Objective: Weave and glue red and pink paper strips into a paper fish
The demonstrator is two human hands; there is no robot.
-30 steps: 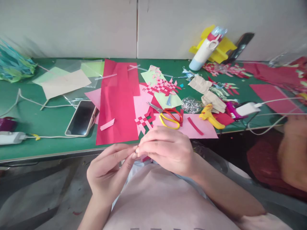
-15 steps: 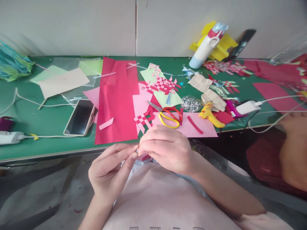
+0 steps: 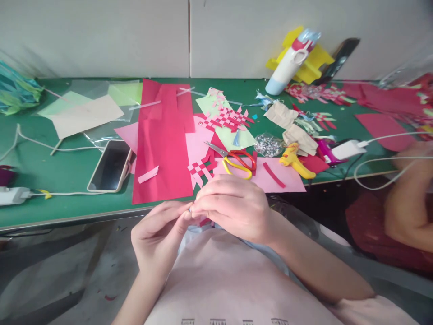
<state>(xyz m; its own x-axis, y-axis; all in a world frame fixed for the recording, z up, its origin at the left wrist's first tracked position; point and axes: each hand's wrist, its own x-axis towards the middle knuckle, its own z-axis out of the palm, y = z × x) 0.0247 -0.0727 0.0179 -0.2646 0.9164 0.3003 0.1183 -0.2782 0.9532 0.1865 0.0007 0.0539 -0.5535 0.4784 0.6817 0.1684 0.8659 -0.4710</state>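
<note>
My left hand [image 3: 160, 234] and my right hand [image 3: 233, 207] meet fingertip to fingertip in front of the table edge, above my lap. Both pinch something tiny between them, mostly hidden by the fingers. A bit of red and pink paper shows below my right hand. Just beyond the hands lie scissors [image 3: 241, 161] with red and yellow handles, a woven pink and red paper piece [image 3: 200, 169] and a pink sheet [image 3: 291, 179] with a red strip [image 3: 274, 175] on it.
Large red paper [image 3: 162, 158] and a phone [image 3: 110, 166] lie left on the green table [image 3: 67, 174]. To the right are a yellow glue gun [image 3: 296, 161], a clear bag of small round pieces [image 3: 268, 145], a bottle [image 3: 291, 63] and another person's arm [image 3: 406, 203].
My left hand has turned slightly and shifted right, still fingertip to fingertip with my right hand. The other person's arm at the right has moved left.
</note>
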